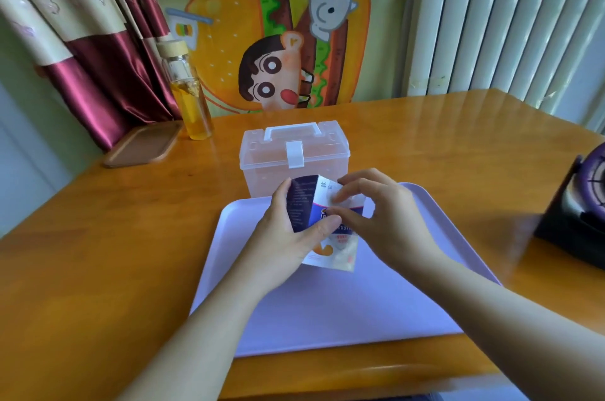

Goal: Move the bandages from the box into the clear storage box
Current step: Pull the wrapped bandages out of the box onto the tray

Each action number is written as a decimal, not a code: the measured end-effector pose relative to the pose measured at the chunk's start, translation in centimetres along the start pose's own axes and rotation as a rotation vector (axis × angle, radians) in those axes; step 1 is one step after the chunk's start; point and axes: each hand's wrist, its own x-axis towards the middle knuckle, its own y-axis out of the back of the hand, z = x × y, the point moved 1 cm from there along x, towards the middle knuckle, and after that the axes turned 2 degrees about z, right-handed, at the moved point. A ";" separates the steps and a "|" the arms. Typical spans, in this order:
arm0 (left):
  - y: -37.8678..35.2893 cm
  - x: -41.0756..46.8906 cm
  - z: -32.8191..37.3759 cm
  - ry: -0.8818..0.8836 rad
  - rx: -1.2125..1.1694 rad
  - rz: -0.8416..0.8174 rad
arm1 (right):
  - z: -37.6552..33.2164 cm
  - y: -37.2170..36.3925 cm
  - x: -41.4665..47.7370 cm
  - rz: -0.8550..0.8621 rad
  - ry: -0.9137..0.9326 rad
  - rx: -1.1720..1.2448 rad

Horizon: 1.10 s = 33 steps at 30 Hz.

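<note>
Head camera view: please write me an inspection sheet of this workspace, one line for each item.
Surface: glossy orange wooden table, with a flat lilac plastic tray lying on it.
Job's things: small blue-and-white cardboard bandage box held above the tray; clear plastic storage box with a white latch behind the tray, lid shut.
Clutter: glass bottle of yellow liquid; brown wooden tray; dark purple-and-black device at the right edge.
Grippers: left hand grips the bandage box; right hand fingers work at its top flap.
Cables: nothing seen.
Surroundings: cartoon burger poster, maroon curtain, white vertical blinds.
</note>
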 end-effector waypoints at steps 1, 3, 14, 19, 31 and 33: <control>0.0 0.0 0.0 -0.005 0.000 0.002 | -0.1 0.0 0.2 -0.004 -0.008 -0.005; 0.0 0.2 -0.1 -0.017 0.007 0.007 | -0.3 0.1 0.5 -0.014 -0.009 -0.041; -0.5 0.8 -0.6 -0.059 0.039 0.024 | -1.7 0.7 1.7 -0.193 0.047 -0.312; -0.6 0.4 -0.6 -0.065 0.017 0.015 | -2.5 1.6 2.0 -0.303 0.076 -0.455; 0.7 0.4 -0.1 -0.030 -0.058 -0.143 | -2.7 4.2 3.5 -0.373 -0.048 -0.176; 0.9 0.5 0.1 -0.029 -0.032 -0.158 | -2.2 3.8 3.2 -0.318 -0.063 -0.144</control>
